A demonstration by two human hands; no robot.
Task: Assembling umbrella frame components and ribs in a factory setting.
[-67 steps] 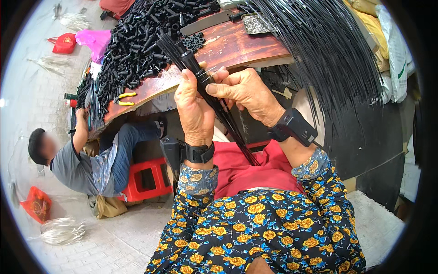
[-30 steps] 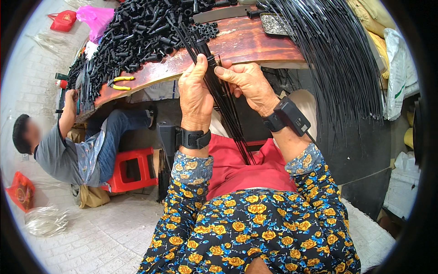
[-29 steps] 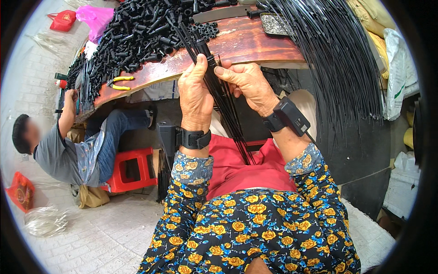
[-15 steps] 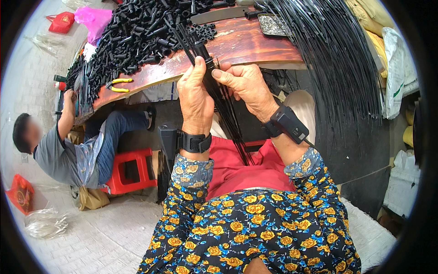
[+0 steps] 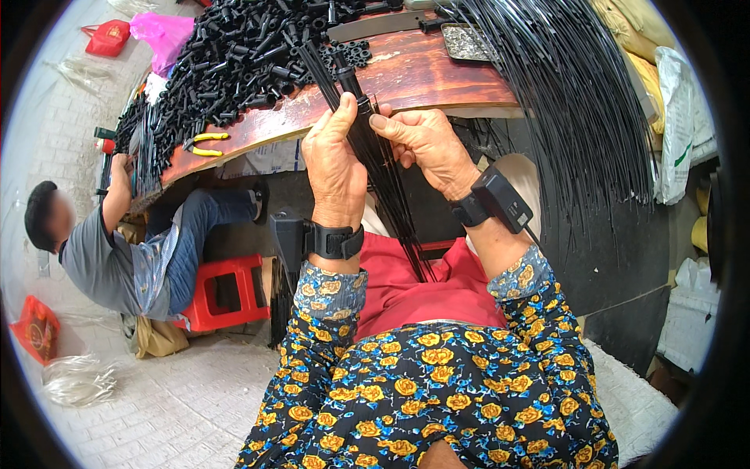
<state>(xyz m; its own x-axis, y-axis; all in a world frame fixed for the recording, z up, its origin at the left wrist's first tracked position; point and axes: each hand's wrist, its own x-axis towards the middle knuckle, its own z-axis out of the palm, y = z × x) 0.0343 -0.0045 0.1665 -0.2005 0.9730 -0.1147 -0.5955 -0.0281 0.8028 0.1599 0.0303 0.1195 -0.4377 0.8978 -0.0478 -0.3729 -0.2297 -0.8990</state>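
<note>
Both my hands hold a bundle of thin black rods (image 5: 384,168) that look like umbrella ribs, slanting from the table edge down to my lap. My left hand (image 5: 337,160) is wrapped round the upper part, its thumb pointing up along the rods. A black tubular fitting (image 5: 348,80) stands out at the top of the bundle, just above my left thumb. My right hand (image 5: 428,148) pinches at the bundle's right side, thumb against the bent fingers. Whatever small part lies in that pinch is hidden.
A heap of black tube fittings (image 5: 211,70) covers the wooden table (image 5: 437,78). Yellow-handled pliers (image 5: 208,145) lie at its edge. Long black rods (image 5: 562,102) hang over the right side, by a tray of small metal parts (image 5: 466,42). A co-worker (image 5: 117,258) sits left.
The bundle's upper end and its tubular fitting have shifted slightly right. My right thumb has moved a little along the bundle's side; both hands keep their hold.
</note>
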